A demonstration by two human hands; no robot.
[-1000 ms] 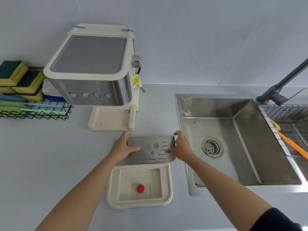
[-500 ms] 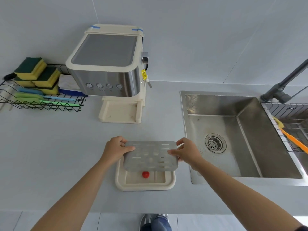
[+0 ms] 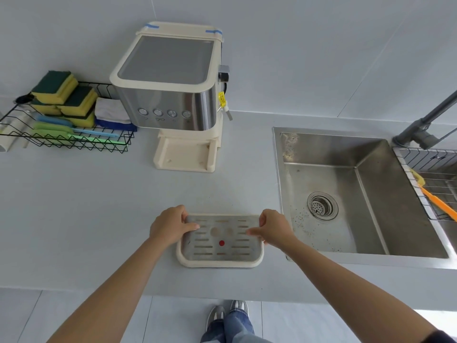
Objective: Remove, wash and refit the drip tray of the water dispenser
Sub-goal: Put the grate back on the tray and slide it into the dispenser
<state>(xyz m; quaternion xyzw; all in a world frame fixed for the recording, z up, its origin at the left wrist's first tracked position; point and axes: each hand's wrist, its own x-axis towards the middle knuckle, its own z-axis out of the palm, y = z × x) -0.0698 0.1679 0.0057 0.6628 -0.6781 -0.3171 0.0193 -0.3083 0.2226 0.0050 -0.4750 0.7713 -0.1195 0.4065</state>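
The cream plastic drip tray (image 3: pixel 220 261) lies flat on the pale grey desk (image 3: pixel 86 219), near the desk's front edge and just left of the rectangular stainless steel sink (image 3: pixel 366 194), whose left rim runs close beside the tray's right side. A perforated metal grille plate (image 3: pixel 220 240) sits inside the tray's rim, with a small red float button (image 3: pixel 221 243) showing through one of its holes. Bare desk stretches between the tray and the cream and steel water dispenser (image 3: pixel 173 95) at the back, whose empty cream base platform (image 3: pixel 185 154) faces forward; more open desk lies to the left, up to the black wire basket (image 3: pixel 69 142) of yellow and green sponges (image 3: pixel 66 95) against the wall. At the far right a grey faucet (image 3: pixel 420 129) rises beside a wire drainer rack (image 3: pixel 430 169) with an orange brush (image 3: pixel 440 206) resting in it. The left hand (image 3: pixel 170 227) pinches the grille plate's far left corner, thumb on top of the metal and the other fingers curled behind the tray's edge. The right hand (image 3: pixel 273 230) pinches the far right corner the same way, thumb on the plate, fingers wrapped over the tray's right rim. Each grip is closed on the plate, not spread.
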